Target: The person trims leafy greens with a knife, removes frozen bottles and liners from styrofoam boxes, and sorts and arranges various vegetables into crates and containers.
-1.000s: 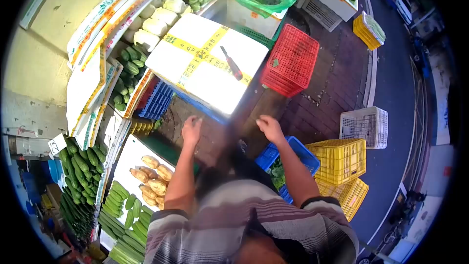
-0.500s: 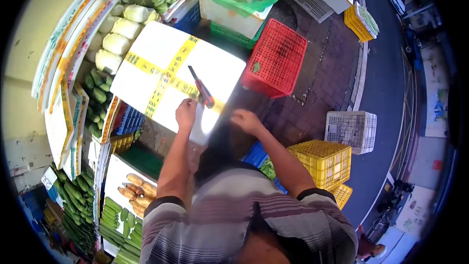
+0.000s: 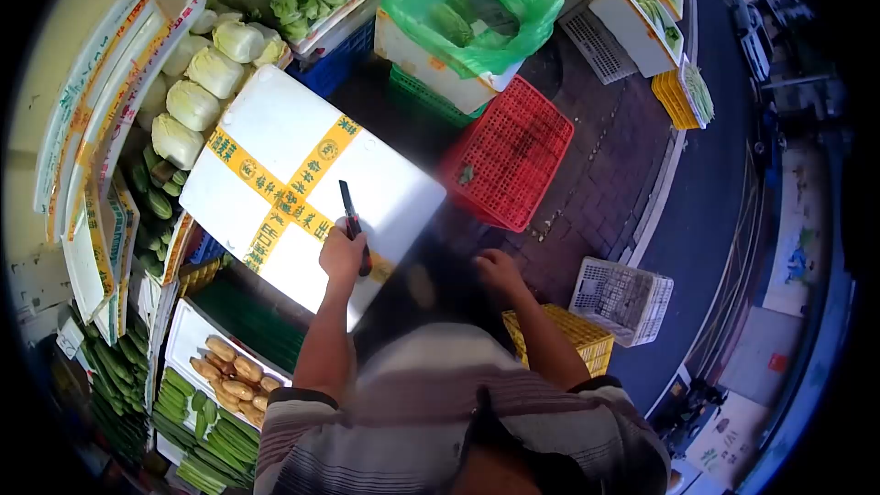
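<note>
A white foam box (image 3: 275, 115) lies in front of me, its lid crossed by yellow printed tape (image 3: 291, 202). On the lid is a utility knife (image 3: 365, 263) with a red and black handle, its dark blade pointing away from me. My left hand (image 3: 341, 258) has its fingers closed around the middle of the knife's handle. Off the box's right side, my right hand (image 3: 500, 270) hangs in the air with its fingers curled in. I see nothing in it.
Napa cabbages (image 3: 192, 105), cucumbers (image 3: 215, 440) and brown root vegetables (image 3: 240, 368) are stacked at left. A red crate (image 3: 518, 151) and a green-bag-lined box (image 3: 412, 46) stand beyond. Yellow (image 3: 577, 341) and white crates (image 3: 623, 298) sit at right, near the road (image 3: 697, 247).
My left hand, earlier beside the knife's handle, now has its fingers over it. The right hand has moved rightward, away from the box. The whole view has shifted.
</note>
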